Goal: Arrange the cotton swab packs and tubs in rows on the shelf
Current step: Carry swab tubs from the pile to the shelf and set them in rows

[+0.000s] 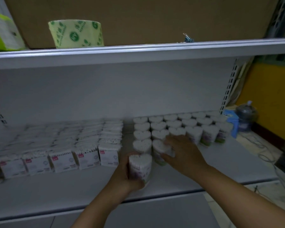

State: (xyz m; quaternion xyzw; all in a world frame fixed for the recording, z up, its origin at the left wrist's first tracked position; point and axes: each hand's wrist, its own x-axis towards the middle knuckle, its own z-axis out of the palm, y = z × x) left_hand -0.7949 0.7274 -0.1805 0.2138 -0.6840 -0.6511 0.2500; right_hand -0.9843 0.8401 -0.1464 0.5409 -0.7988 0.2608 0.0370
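My left hand is wrapped around a heart-shaped tub of cotton swabs; the tub stands upright near the front of the white shelf, with my fingers curled round its left side and my thumb low at its base. My right hand lies flat and open, palm down; its fingers rest against a second tub just beyond the one I hold, and that tub leans a little toward me. Past my right hand I see the other heart tubs packed close in rows that run to the back of the shelf; the ones to the right of that hand show purple and green labels. To the left of my left hand sit the square swab packs, also in rows, touching side by side; a narrow bare strip lies between them and the tubs. Above both hands is the upper shelf; a green wrapped roll stands on it, with a small clip farther right. Far right of my right hand, off the shelf, I see a water bottle by a yellow wall.
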